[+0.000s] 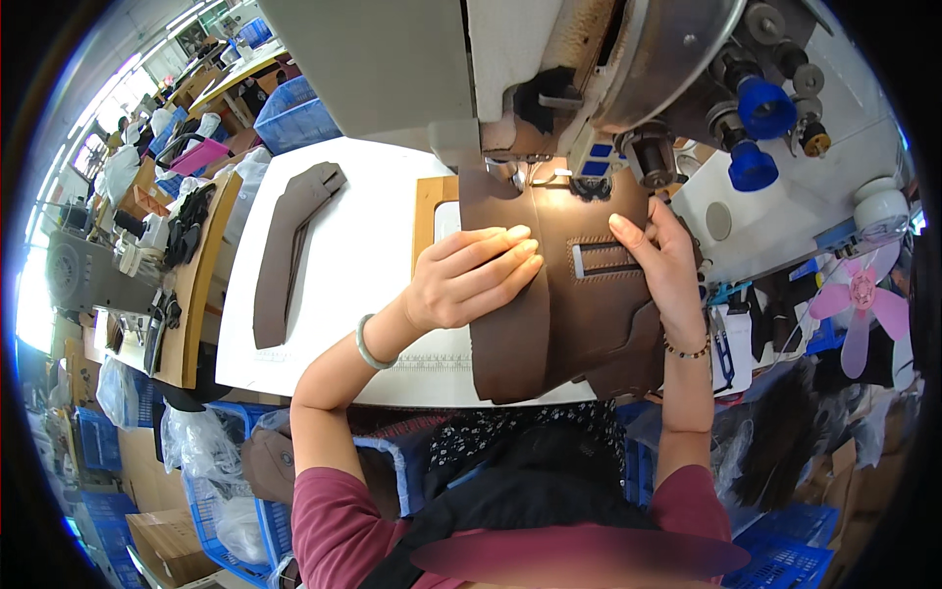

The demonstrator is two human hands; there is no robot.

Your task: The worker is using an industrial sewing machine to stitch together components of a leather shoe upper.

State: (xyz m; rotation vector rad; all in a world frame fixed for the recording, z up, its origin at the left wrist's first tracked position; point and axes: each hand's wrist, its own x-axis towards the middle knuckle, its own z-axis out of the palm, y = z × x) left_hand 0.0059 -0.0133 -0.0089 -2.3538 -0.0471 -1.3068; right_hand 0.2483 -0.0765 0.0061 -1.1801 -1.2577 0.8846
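Sewing machine head [373, 69], pale grey, looms closest at the top of the view; blue knobs [765, 106] stand out on its right side. Brown panel [579, 324] lies on the white worktop [363, 216], its far edge below the machine's lit needle area, its near part reaching the worktop's front edge.

Left hand [471, 280]: extended over the panel's left half, fingers together, back of hand up. Thumb hidden; cannot tell whether it presses flat or pinches. Right hand [667, 260]: grasps the panel's right edge, thumb on top.

Progress, as judged: partway. Stitching borders the rectangular window [603, 257] on its visible sides, so that portion looks complete. A line runs lengthwise between the hands; whether it is a finished seam is unclear. Panel remains at the machine, so sewing there is probably unfinished; how much remains cannot be read.

Aside: folded brown piece [294, 255] rests on the worktop to the left, touched by neither hand. Its stage is undetermined.
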